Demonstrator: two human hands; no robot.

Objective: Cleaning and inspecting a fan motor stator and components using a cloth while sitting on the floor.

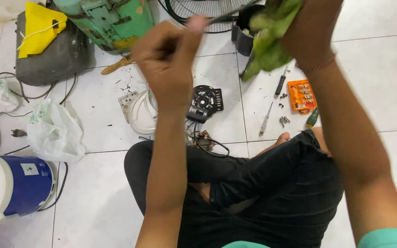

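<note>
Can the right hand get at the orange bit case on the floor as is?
Probably not at once: the right hand is raised and wrapped around a green cloth. The orange bit case lies uncovered on the tiles below it, so the path looks free.

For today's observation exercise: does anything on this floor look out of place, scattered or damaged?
Yes. Loose screws lie scattered on the tiles beside the orange bit case, dark debris speckles the floor near the white fan housing, and a wired part lies exposed. The fan looks taken apart.

The room is floored with glossy white square tiles (382,82) divided by thin grey grout lines, evenly lit, with dark debris scattered near the middle.
</note>
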